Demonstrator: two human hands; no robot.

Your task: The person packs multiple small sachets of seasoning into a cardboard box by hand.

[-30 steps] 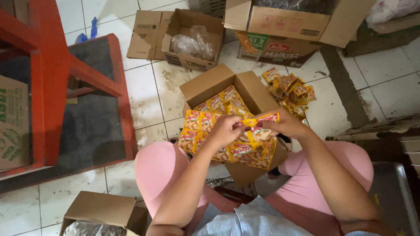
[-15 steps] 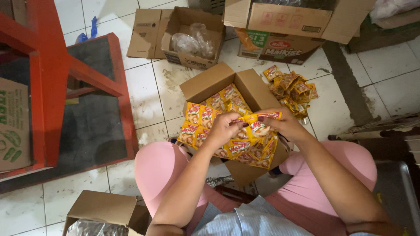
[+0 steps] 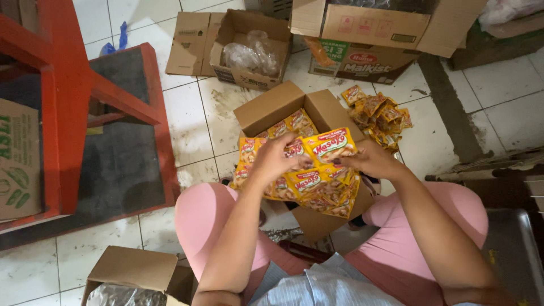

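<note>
White floor tiles, scuffed and stained, lie beneath an open cardboard box. My left hand and right hand are close together above it, each pinching a glossy yellow strip of joined sachets that drapes over my knees. Loose sachets lie crumpled beside the box.

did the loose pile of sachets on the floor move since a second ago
No. The loose pile of sachets lies on the same tiles right of the open cardboard box, as before; only the camera view shifted slightly.
</note>
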